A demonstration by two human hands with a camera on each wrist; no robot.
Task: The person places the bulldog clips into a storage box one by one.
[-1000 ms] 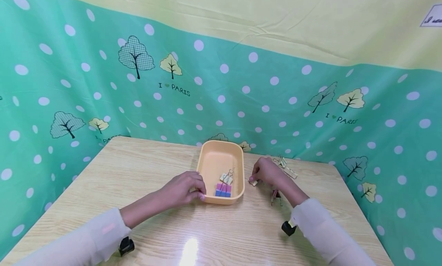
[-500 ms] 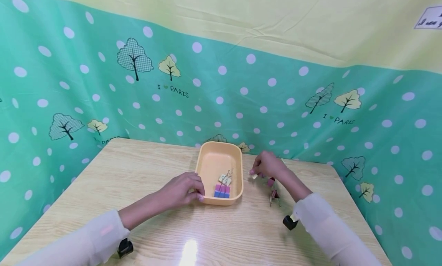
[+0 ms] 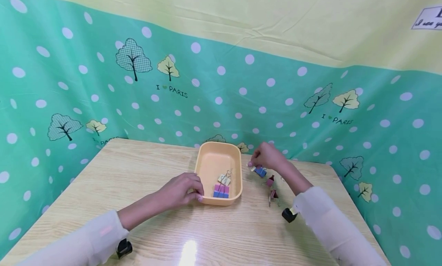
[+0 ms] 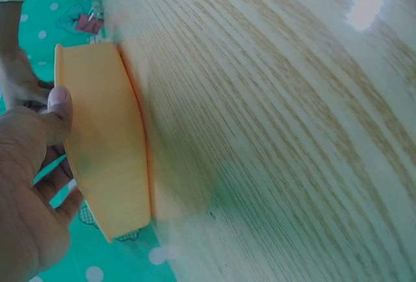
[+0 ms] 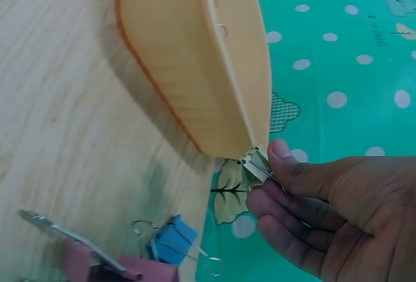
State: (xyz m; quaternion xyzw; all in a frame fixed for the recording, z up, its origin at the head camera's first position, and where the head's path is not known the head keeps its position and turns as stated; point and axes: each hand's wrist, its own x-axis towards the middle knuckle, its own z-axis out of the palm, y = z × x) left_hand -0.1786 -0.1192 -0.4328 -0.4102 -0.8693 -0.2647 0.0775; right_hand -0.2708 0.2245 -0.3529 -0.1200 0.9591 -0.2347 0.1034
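left hand (image 3: 183, 187) grips the rim of the tray (image 3: 215, 160) beside it, presumably for steadiness; right hand (image 3: 270, 157) pinches a pale clip (image 5: 254, 169) at its fingertips, blue clip (image 3: 261, 172) just nearside.

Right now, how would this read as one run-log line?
left hand: grips orange tray; right hand: pinches pale binder clip; in tray: pink, blue, pale clips; on table: blue clip, pink clips

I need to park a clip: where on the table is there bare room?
Bare table lies left of the tray, beyond the left forearm, and on its near side, between the sleeves. Right of it is crowded: a blue clip and pink clips near the right hand.
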